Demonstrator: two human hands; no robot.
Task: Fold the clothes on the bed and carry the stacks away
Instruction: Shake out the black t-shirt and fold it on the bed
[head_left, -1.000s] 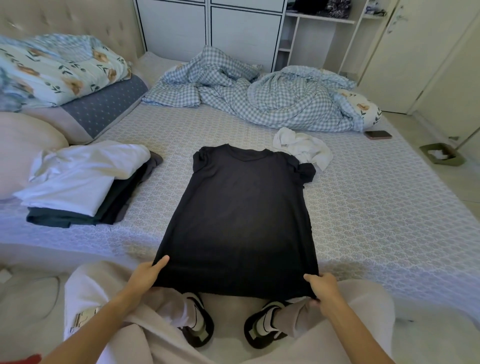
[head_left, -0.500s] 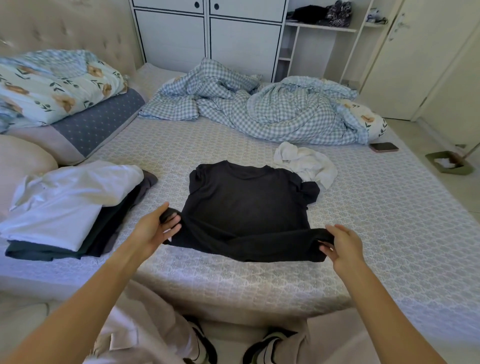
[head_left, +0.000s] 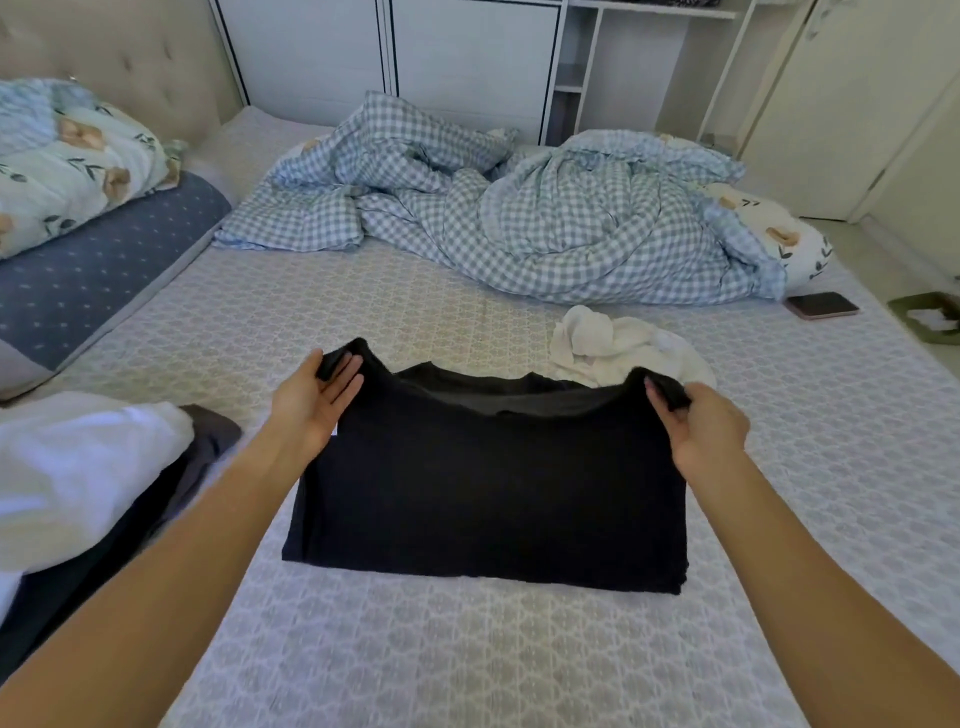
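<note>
A black T-shirt (head_left: 488, 488) lies folded in half on the patterned bed (head_left: 415, 649), its hem brought up to the collar. My left hand (head_left: 311, 400) pinches the shirt's upper left corner. My right hand (head_left: 701, 426) grips the upper right corner. A crumpled white garment (head_left: 618, 345) lies just beyond the shirt on the right. A stack of folded clothes (head_left: 78, 478), white on top of dark, sits at the left edge.
A rumpled blue checked duvet (head_left: 519, 218) fills the far part of the bed. Pillows (head_left: 88, 260) lie at the left by the headboard. A phone (head_left: 821, 305) rests near the right edge. White cupboards and a door stand behind.
Both hands carried the shirt's bottom hem from the bed's near edge up over the shirt to the collar, folding it in half. The camera moved in closer.
</note>
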